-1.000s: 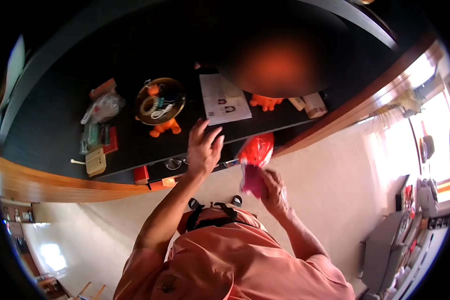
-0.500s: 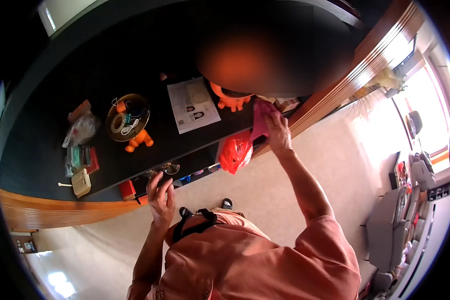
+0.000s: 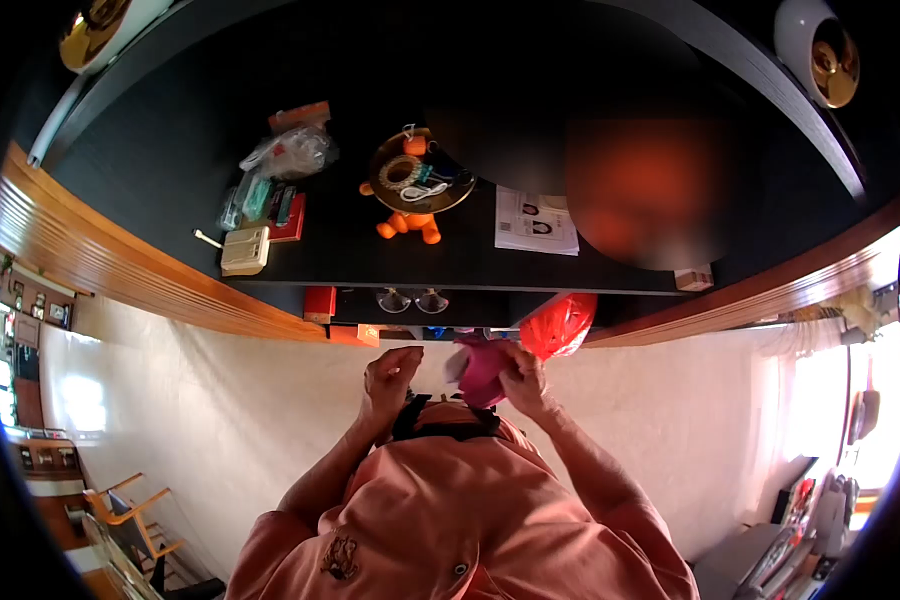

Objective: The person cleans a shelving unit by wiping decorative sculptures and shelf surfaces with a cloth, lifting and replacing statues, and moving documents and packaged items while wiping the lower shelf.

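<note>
My right hand grips a folded pink-purple cloth in front of my body, below the shelf edge. A pale patch shows on the cloth's left side. To the left of it, my left hand is curled with its fingers together, apart from the cloth, and nothing shows in it. A red plastic bag hangs or rests at the lower shelf, just beyond my right hand.
On the dark shelf are an orange bear figure carrying a gold tray, printed papers, a cream box-shaped device, a red box and plastic bags. Glasses stand below. A blurred orange patch covers the right side.
My right hand has drawn the cloth off the shelf's right end and back toward my body. My left hand's fingers have curled in, and the view has turned to the right.
</note>
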Motion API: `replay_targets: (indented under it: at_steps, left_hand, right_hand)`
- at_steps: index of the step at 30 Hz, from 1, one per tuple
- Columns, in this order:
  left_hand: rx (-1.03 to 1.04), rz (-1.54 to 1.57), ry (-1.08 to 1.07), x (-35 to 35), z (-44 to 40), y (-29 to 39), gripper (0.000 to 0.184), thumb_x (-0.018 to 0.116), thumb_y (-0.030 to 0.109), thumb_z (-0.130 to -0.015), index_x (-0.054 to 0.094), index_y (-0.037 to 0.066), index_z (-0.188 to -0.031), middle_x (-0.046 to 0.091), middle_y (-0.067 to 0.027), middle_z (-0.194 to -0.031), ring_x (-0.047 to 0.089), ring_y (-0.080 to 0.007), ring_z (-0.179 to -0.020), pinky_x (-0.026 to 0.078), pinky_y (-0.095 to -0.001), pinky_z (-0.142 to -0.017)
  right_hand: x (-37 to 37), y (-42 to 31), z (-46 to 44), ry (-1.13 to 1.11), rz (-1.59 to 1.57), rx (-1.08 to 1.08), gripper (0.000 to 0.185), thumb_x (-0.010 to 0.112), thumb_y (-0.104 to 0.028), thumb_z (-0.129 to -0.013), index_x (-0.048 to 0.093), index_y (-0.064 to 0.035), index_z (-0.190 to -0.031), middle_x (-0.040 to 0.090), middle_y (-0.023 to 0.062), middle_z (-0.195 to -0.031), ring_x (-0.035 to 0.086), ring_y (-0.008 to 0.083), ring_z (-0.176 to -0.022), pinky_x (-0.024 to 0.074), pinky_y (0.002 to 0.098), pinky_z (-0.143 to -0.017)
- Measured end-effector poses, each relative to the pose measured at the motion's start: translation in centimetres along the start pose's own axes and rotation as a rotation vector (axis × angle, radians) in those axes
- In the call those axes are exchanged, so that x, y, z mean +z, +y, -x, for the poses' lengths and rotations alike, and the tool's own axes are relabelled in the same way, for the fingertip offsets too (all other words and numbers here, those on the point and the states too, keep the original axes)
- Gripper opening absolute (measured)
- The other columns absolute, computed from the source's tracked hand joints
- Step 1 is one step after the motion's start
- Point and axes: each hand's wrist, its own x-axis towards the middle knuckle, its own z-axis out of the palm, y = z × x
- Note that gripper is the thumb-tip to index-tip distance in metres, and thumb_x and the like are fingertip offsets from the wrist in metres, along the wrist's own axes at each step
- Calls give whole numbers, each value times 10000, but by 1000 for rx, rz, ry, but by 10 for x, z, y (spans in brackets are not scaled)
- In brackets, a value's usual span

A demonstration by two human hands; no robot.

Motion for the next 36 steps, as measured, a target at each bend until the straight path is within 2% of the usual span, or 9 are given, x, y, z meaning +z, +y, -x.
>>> replay_targets:
  at_steps: [4,6,8,13,18,27,30,35,36]
  left_hand:
    - [-397,643,-50,-11,1,-3,338,619,319,-1029,666,23,-1183,716,-68,-1053,707,-179,-912,581,-304,-788]
    - [-222,399,-51,-17,1,-22,366,626,337,-1023,646,24,-1212,715,-62,-1050,696,-164,-895,571,-294,-764]
    - [-489,529,76,-22,4,-15,372,641,359,-1012,654,52,-1221,714,-52,-1044,673,-140,-873,555,-279,-738]
    - [-488,428,110,-53,27,-37,330,656,330,-1001,680,77,-1212,711,-51,-1041,674,-145,-889,566,-298,-764]
    - [-536,436,205,-86,53,-39,332,664,311,-990,689,45,-1186,705,-68,-1013,684,-174,-887,578,-317,-773]
    - [-513,526,277,-120,85,-64,330,689,298,-966,699,2,-1111,692,-72,-949,662,-161,-826,557,-281,-755]
    - [-554,451,221,-121,77,-46,305,690,281,-962,708,6,-1092,692,-62,-942,662,-155,-827,552,-279,-758]
    - [-571,445,135,-123,60,-56,281,693,263,-957,718,15,-1085,695,-55,-948,666,-152,-842,554,-286,-769]
    - [-561,428,116,-124,57,-66,277,694,262,-956,720,15,-1080,698,-52,-942,667,-153,-841,555,-291,-767]
  right_hand:
    - [31,-65,-5,-120,-10,-231,458,561,34,-771,630,15,-1223,645,225,-1161,639,406,-1076,525,405,-913]
    - [36,-101,-11,-134,31,-301,458,561,37,-770,634,9,-1222,632,223,-1199,624,417,-1096,519,418,-928]
    - [38,-119,-22,-15,129,-482,473,566,45,-759,645,-5,-1223,623,217,-1221,610,423,-1091,510,440,-939]
    - [45,-122,-77,162,658,-791,558,660,13,-723,644,-59,-1277,572,180,-1280,578,378,-1048,514,450,-919]
    - [101,-83,-126,108,918,-842,554,655,-30,-776,616,-63,-1328,535,155,-1307,545,353,-1092,545,438,-912]
    - [236,-140,-156,-178,1172,-785,599,626,-209,-861,473,-67,-1422,473,147,-1344,482,339,-1164,511,403,-930]
    - [278,-159,-161,-207,1128,-780,577,645,-133,-830,514,-78,-1390,476,142,-1311,481,329,-1162,531,392,-943]
    - [261,-137,-156,-153,936,-788,609,649,-117,-829,508,-86,-1421,478,142,-1360,497,340,-1178,563,423,-917]
    - [244,-133,-148,-193,978,-728,568,565,-115,-892,494,-85,-1454,456,189,-1454,494,375,-1215,518,435,-970]
